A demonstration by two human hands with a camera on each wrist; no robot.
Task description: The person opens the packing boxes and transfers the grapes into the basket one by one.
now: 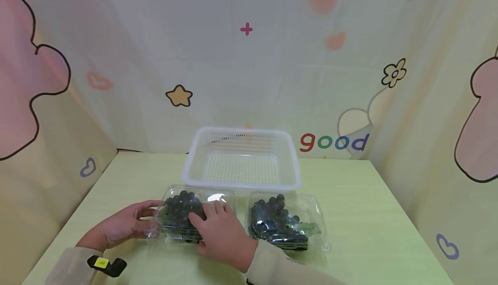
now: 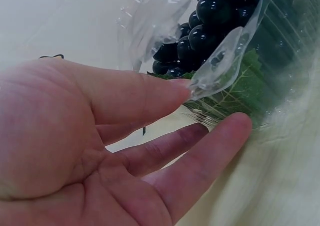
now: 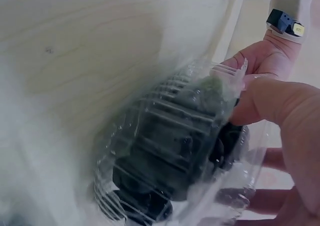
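A clear plastic clamshell box (image 1: 223, 198) with dark grapes (image 1: 180, 209) inside stands at the front left of the table. At its left end, my left hand (image 1: 126, 224) holds the edge; in the left wrist view the thumb (image 2: 150, 93) meets a plastic tab (image 2: 220, 65), with other fingers stretched out below. A green leaf (image 2: 240, 88) lies behind the tab. My right hand (image 1: 227, 237) grips the same box from above and the near side, its thumb and fingers spread around the plastic. In the right wrist view the box (image 3: 165, 131) appears tilted.
To the right stands a second clear box (image 1: 317, 216) with dark grapes and a leaf. Behind both boxes is a white perforated basket (image 1: 241, 185), with nothing seen in it. A printed curtain (image 1: 249, 68) encloses the back and sides of the pale table (image 1: 373, 233).
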